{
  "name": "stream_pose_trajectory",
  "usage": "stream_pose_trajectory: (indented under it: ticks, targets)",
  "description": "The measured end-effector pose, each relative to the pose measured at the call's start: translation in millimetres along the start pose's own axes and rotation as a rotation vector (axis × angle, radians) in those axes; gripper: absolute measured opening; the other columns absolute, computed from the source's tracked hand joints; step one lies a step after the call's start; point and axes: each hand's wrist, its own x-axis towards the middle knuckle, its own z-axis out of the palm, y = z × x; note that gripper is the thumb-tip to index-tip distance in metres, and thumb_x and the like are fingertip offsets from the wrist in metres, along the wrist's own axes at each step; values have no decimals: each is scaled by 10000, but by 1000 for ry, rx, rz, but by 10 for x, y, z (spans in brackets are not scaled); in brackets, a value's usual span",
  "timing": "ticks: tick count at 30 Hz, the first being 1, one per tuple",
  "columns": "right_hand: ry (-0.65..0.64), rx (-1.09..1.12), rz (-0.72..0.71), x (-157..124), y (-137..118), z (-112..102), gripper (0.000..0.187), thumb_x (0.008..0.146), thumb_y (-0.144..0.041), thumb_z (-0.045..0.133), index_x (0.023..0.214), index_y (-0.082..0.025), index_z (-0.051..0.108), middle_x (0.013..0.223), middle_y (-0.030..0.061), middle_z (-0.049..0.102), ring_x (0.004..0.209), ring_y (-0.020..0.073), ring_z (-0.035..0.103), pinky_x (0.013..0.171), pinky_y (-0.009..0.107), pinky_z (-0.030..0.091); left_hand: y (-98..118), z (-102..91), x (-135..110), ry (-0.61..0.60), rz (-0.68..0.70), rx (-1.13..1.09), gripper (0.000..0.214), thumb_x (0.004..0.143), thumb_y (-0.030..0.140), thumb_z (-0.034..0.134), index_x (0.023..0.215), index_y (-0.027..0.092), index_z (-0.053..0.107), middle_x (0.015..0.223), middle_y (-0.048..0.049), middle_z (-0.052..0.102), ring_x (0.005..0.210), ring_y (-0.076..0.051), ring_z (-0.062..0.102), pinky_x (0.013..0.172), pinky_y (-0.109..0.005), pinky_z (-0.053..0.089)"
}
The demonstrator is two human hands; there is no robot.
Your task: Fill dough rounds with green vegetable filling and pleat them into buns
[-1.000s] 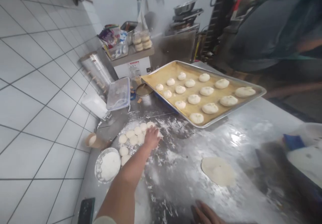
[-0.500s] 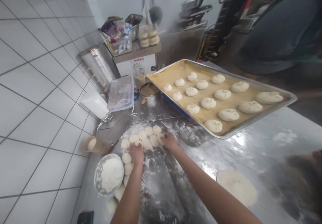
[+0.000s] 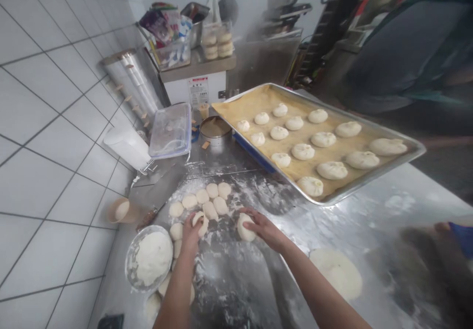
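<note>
My left hand (image 3: 192,228) is closed around a small dough piece (image 3: 201,223), which pokes out between thumb and fingers. My right hand (image 3: 263,227) grips another dough piece (image 3: 245,227), held on edge with its round flat face toward me. Beyond my hands, a double row of floured dough pieces (image 3: 201,196) lies on the steel table (image 3: 236,289). More dough pieces run down the left, partly hidden by my left forearm. A wide, thin dough sheet (image 3: 337,273) lies flat to the right of my right forearm.
A metal tray (image 3: 369,185) of pleated buns on paper spans the right side, raised at table level. A bowl of flour (image 3: 150,258) stands at left near a beige cup (image 3: 122,211). Behind are a lidded plastic box (image 3: 170,131) and a round sieve (image 3: 216,131). A person (image 3: 406,58) stands at right.
Both hands have drawn back toward me from the rows, each bringing a dough piece with it. The view has shifted slightly. At the right edge, something blue has come into view.
</note>
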Motion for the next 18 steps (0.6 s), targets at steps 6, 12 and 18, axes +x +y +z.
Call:
stream_pose_trajectory:
  ticks: [6,12,18]
  targets:
    - [308,-615,-167,-497,293,81,426,780,-371,427,1146,-156,462,1182,152,424,1092,284,386,902,453,324,-207,-34,-645,-37,191,319,332,648,330,576,939,174,606,1024,-98,543,1030,-253,439,936,-405,280]
    - [278,-820,-318,-372,333,-39,306,786,-222,407,1066,-249,529,1166,60,469,1083,214,390,893,380,345,-316,37,-737,36,539,767,326,710,230,500,1032,221,549,1129,-77,486,1080,-244,389,935,-435,281]
    - [400,-822,-239,87,241,-141,424,819,-200,334,1230,-102,369,1164,161,441,1093,258,350,923,442,281,-241,-7,-802,-283,438,607,384,657,126,483,1027,208,548,1040,-54,527,1024,-219,430,932,-405,299]
